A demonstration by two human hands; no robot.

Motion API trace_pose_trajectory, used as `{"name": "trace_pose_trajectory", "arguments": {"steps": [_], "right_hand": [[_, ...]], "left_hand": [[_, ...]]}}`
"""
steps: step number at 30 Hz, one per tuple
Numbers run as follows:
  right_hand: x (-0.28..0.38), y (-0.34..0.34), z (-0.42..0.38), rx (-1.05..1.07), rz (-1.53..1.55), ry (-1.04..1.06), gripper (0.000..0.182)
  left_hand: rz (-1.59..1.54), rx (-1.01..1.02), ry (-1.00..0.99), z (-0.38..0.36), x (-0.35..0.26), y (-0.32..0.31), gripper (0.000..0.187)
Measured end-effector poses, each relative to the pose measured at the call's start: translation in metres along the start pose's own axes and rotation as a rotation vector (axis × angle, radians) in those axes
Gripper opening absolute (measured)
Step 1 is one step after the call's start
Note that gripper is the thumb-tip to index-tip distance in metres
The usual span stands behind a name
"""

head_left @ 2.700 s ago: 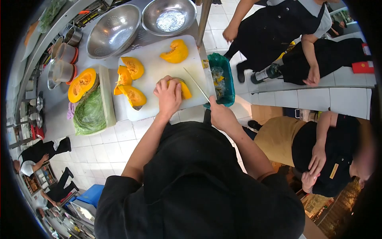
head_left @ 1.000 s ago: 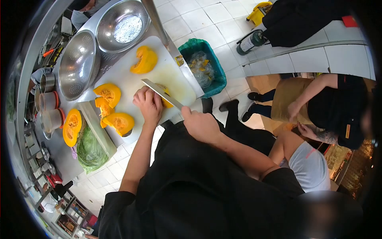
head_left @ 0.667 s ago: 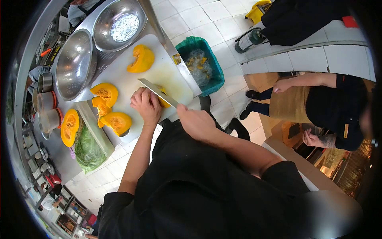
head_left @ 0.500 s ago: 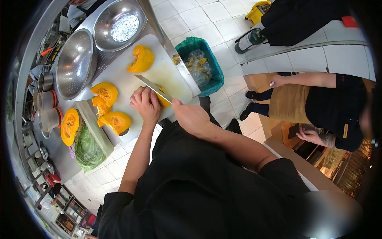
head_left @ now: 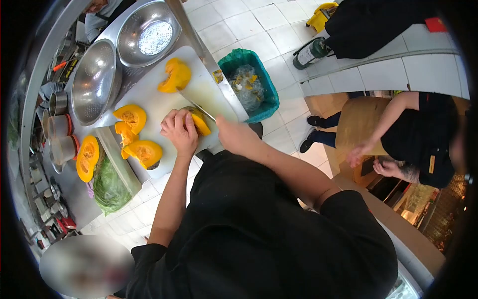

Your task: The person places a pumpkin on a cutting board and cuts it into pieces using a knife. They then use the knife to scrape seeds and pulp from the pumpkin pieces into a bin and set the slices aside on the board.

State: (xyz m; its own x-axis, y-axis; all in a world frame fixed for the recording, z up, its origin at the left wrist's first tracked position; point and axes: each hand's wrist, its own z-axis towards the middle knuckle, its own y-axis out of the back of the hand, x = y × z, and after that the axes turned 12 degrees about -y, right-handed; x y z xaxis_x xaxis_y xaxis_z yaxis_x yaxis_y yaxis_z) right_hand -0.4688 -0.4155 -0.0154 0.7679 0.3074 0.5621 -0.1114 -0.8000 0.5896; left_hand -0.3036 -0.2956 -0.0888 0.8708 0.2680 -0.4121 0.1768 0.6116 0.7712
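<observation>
My right hand [head_left: 237, 135] is closed round the handle of a knife [head_left: 197, 105], whose blade slants up and left across the board. Against the blade's near side lies a pumpkin piece [head_left: 201, 124], its orange flesh facing right. My left hand [head_left: 178, 132] grips that piece from the left with bent fingers. A white cutting board [head_left: 152, 94] lies beneath. Near its far end rests a curved pumpkin wedge [head_left: 175, 75]. To the left of my left hand are a seeded pumpkin chunk [head_left: 132, 117], a smaller broken piece [head_left: 127, 134] and another seeded chunk [head_left: 145, 152].
Two steel colanders, one upper [head_left: 128, 47] and one lower [head_left: 97, 82], stand beyond the board. A pumpkin half [head_left: 88, 158] and plastic-wrapped greens [head_left: 112, 187] lie at left. A green-lined bin [head_left: 271, 94] stands beside the counter. Another person [head_left: 413, 129] stands at right.
The knife has shifted slightly right and swung steeper, uncovering more of the pumpkin piece beneath my hands. At right, the other person's raised arm has come down, bringing their hands together.
</observation>
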Motion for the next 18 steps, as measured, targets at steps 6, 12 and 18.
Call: {"name": "trace_pose_trajectory", "arguments": {"steps": [6, 12, 18], "right_hand": [[-0.039, 0.027, 0.000, -0.010, 0.133, 0.026, 0.023], [-0.021, 0.031, -0.024, -0.165, -0.119, -0.071, 0.021], [-0.006, 0.022, -0.049, -0.142, -0.241, 0.081, 0.022]], "left_hand": [[-0.019, 0.038, 0.143, 0.005, -0.024, 0.013, 0.018], [-0.133, 0.046, 0.027, 0.005, -0.006, 0.008, 0.018], [-0.097, -0.037, -0.046, -0.003, 0.002, -0.005, 0.018]]}}
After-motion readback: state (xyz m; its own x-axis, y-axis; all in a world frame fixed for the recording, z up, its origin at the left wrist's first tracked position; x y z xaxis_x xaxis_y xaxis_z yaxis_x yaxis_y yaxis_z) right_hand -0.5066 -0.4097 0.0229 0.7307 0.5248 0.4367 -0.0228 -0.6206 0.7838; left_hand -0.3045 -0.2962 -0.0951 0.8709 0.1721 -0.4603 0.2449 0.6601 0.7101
